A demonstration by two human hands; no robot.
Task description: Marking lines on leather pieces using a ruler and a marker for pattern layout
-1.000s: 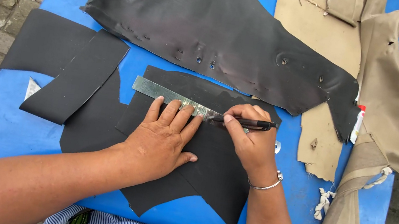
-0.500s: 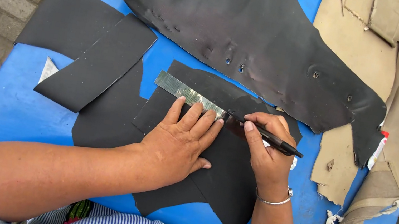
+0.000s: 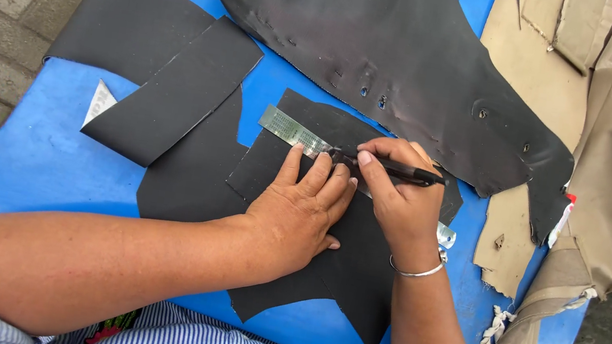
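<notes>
My left hand (image 3: 298,213) lies flat, fingers spread, pressing a metal ruler (image 3: 286,125) onto a black sheet piece (image 3: 344,264) on the blue table (image 3: 47,155). A black pen (image 3: 396,170) is gripped in my right hand (image 3: 395,190), with its tip against the ruler's edge near my left fingertips. The ruler runs diagonally; its far end pokes out past my right wrist. A thin bangle circles my right wrist.
A large black leather-like piece (image 3: 390,54) with small holes lies at the back. Black strips (image 3: 164,84) overlap at the left. Tan fabric pieces (image 3: 606,187) hang over the right edge. Paving stones lie left, plants right.
The pen tip has slid leftward along the ruler toward my left fingers. The head camera has shifted, so the table sits differently in view. My left hand stays pressed down.
</notes>
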